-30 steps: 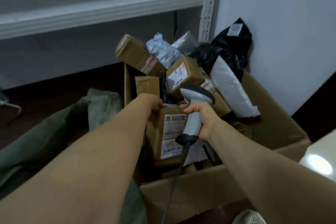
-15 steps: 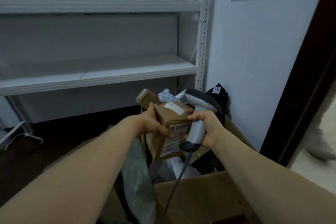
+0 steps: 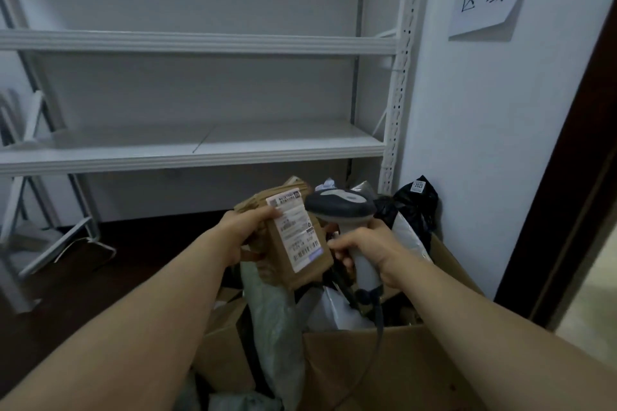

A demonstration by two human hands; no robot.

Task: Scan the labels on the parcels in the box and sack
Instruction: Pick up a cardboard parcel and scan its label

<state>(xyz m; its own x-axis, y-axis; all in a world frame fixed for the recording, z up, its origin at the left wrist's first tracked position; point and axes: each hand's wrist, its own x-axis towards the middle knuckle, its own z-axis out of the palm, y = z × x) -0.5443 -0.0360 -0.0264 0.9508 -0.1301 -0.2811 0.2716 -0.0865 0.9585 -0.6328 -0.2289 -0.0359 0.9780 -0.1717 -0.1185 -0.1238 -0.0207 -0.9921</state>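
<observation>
change: parcel [image 3: 293, 245] was down in the box [image 3: 384, 364] a second ago; now it is lifted out and held above the box, higher than half a second ago
change, label: label [image 3: 295, 227] has been turned to face up toward the camera
change, scanner: scanner [image 3: 342, 210] has come up with the parcel; its head now sits just beside the parcel's top right corner
meaning: pick-up is done and the label is presented, so the scan is likely the step in hand; no beam shows on the label, so probably not read yet
next: head likely needs swinging over the label, as it is beside the label and not above it
left hand: left hand [image 3: 248, 230] clasps the parcel's left edge, thumb on the label's top left corner, fingers underneath
right hand: right hand [image 3: 369, 248] is wrapped round the scanner handle; can't tell if the trigger is pressed
parcel place: in the air over the box, between the two hands, tilted, touching only the left hand
parcel look: flat brown paper pack, slightly creased; white label covers most of the upper face, square code at top left, barcode rows below, print too small to read
sack: green sack [image 3: 277, 320] is bunched at the box's left side
cable: cable [image 3: 376, 327] hangs from the handle down over the box front
still in box: black bag [image 3: 417, 207], white mailer [image 3: 409, 237], more parcels partly hidden
</observation>
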